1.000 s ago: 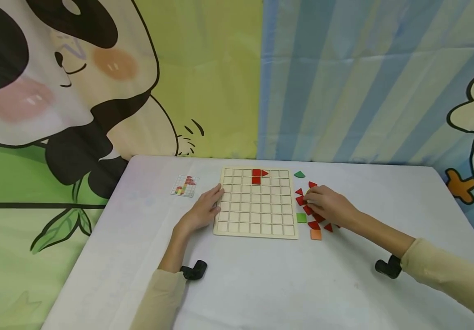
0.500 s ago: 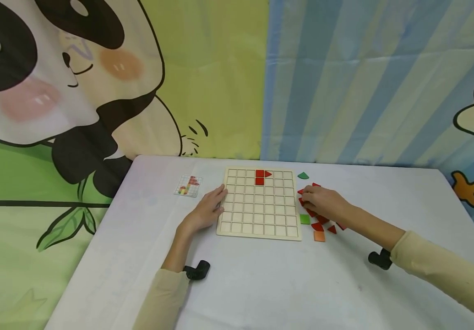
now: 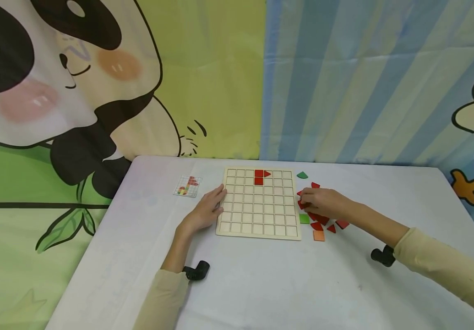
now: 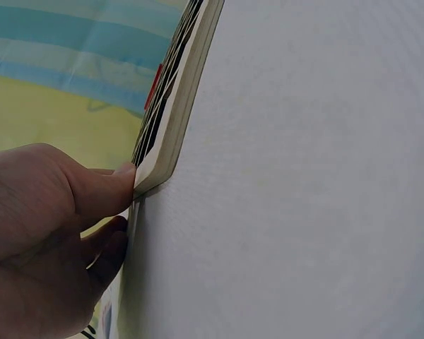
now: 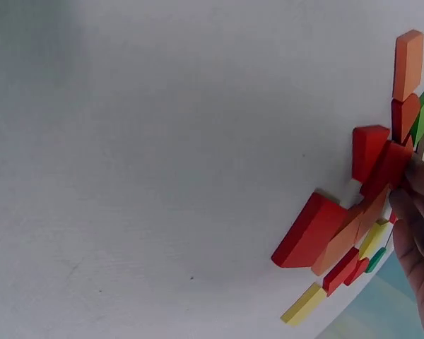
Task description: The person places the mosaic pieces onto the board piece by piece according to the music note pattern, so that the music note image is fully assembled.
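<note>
A pale wooden grid board (image 3: 257,206) lies on the table, with two red squares (image 3: 258,177) and a red triangle (image 3: 267,174) in its upper cells. My left hand (image 3: 201,211) rests against the board's left edge, its fingers fairly straight; in the left wrist view the thumb touches the rim near a corner. Right of the board, my right hand (image 3: 325,203) is down among loose red pieces (image 3: 319,218). In the right wrist view its fingers (image 5: 410,229) are bunched beside a red block (image 5: 387,168); the blocks hide the fingertips, so whether they pinch one is unclear.
A small pattern card (image 3: 187,186) lies left of the board. A green square (image 3: 304,218), an orange square (image 3: 318,235) and a green quarter-round piece (image 3: 302,175) lie along its right side. Yellow pieces (image 5: 303,304) show in the right wrist view. A printed cloth backdrop stands behind the table.
My right hand shifts slightly among the red pieces, and a red piece by its wrist is more exposed now. My left hand stays at the board's edge. The head view shifts a little.
</note>
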A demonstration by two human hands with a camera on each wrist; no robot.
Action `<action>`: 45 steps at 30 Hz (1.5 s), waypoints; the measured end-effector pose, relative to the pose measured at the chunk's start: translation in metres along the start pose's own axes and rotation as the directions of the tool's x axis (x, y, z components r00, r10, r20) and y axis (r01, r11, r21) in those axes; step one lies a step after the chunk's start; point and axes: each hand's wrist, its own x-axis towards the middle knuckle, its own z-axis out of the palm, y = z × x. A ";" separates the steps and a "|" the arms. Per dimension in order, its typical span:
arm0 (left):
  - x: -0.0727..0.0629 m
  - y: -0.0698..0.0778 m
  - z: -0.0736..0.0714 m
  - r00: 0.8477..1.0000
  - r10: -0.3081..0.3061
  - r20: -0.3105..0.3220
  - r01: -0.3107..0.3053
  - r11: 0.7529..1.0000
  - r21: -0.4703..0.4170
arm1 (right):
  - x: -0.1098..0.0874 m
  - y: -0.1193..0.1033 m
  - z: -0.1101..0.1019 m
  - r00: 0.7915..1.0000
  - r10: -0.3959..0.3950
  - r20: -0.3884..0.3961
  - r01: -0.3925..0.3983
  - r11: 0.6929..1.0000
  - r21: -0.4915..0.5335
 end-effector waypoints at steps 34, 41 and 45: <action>0.000 0.001 -0.001 1.000 -0.002 0.004 0.002 1.000 0.002 | 0.100 -0.044 0.008 0.984 0.113 -0.135 -0.067 0.949 0.308; 0.000 0.002 0.000 1.000 -0.005 0.003 0.005 1.000 -0.002 | 0.110 -0.047 0.007 0.984 0.137 -0.117 -0.092 0.940 0.328; -0.001 0.004 -0.001 1.000 -0.007 0.000 0.007 1.000 -0.006 | 0.111 -0.049 0.007 0.981 0.157 -0.116 -0.115 0.944 0.310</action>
